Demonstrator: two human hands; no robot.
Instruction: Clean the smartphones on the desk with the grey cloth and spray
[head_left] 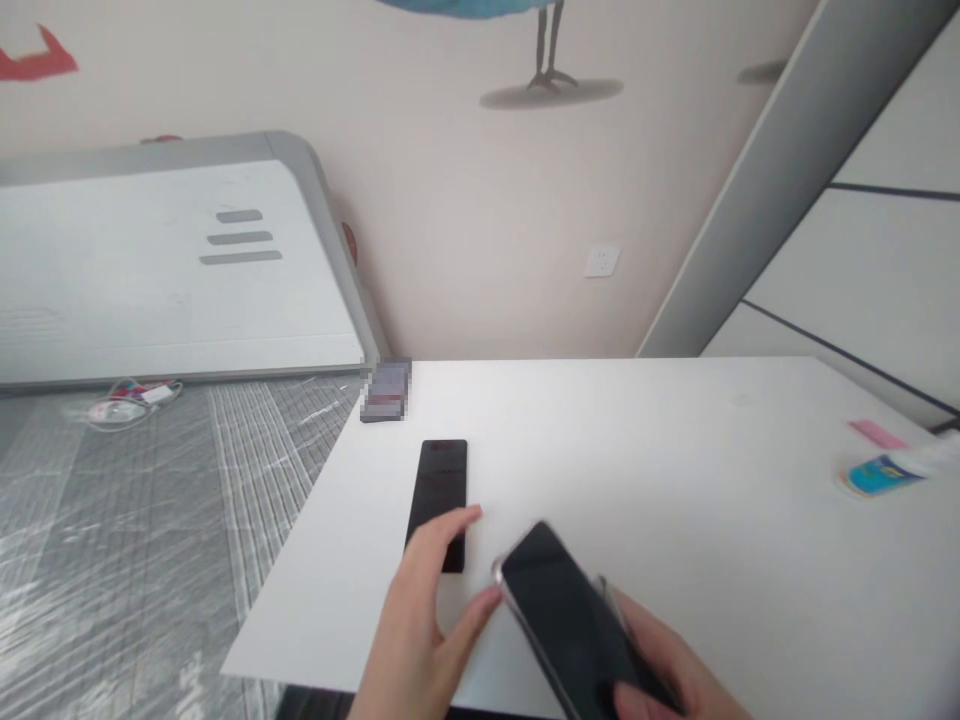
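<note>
My right hand (660,665) grips a dark smartphone (570,625), screen up and tilted, just above the near part of the white table (675,460). My left hand (427,610) is open, fingers together and stretched forward, its fingertips on the near end of a flat black phone-like slab (441,490) that lies on the table. The thumb of my left hand touches the left corner of the held smartphone.
A small blurred dark object (386,392) sits at the table's far left corner. A blue-labelled white tube (889,472) and a pink slip (876,433) lie at the right edge. A plastic-wrapped grey mattress (150,520) with a white headboard (165,270) lies to the left; a wall socket (602,261) is behind.
</note>
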